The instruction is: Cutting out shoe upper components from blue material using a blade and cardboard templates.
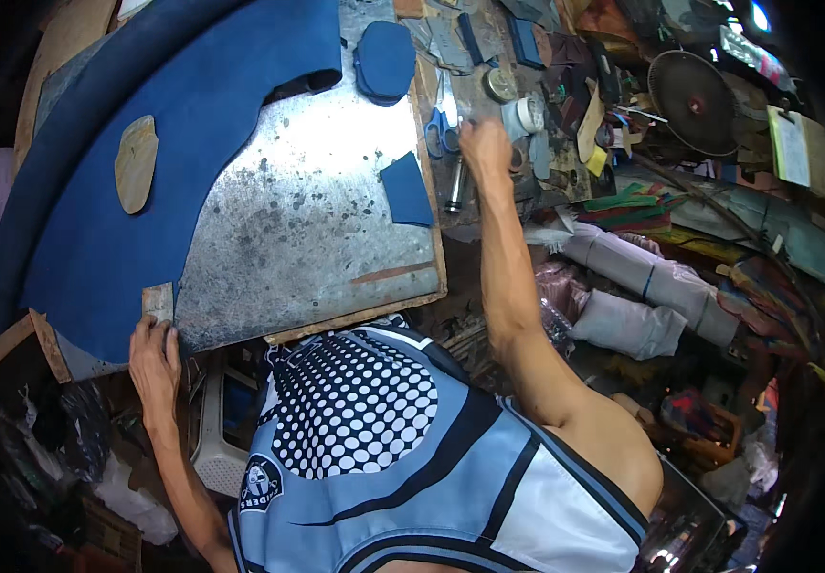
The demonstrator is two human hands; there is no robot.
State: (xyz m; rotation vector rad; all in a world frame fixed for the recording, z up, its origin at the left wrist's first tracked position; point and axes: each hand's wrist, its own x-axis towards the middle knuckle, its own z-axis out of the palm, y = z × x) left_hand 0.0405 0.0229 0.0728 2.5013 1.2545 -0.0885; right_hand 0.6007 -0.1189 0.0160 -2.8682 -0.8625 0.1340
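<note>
At the near left corner of the metal-topped table, my left hand [155, 363] has its fingertips together on a small worn rectangular pattern piece [158, 300]. That piece lies at the edge of a large blue leather sheet [198, 115]. Farther up the sheet rests an oval tan pattern [136, 164]. My right hand [486, 148] is stretched out past the table's right side, with its fingers curled closed; what they hold, if anything, is hidden. Blue-handled scissors [440, 124] lie just left of it, and a metal cylindrical tool [454, 186] sits below it.
A stack of blue rounded pieces [385, 62] and a blue cut piece [406, 191] lie on the metal tabletop [298, 220]. A round tin [500, 85] and a white jar [529, 115] stand near my right hand. Farther right are a fan [693, 101] and wrapped rolls [656, 277].
</note>
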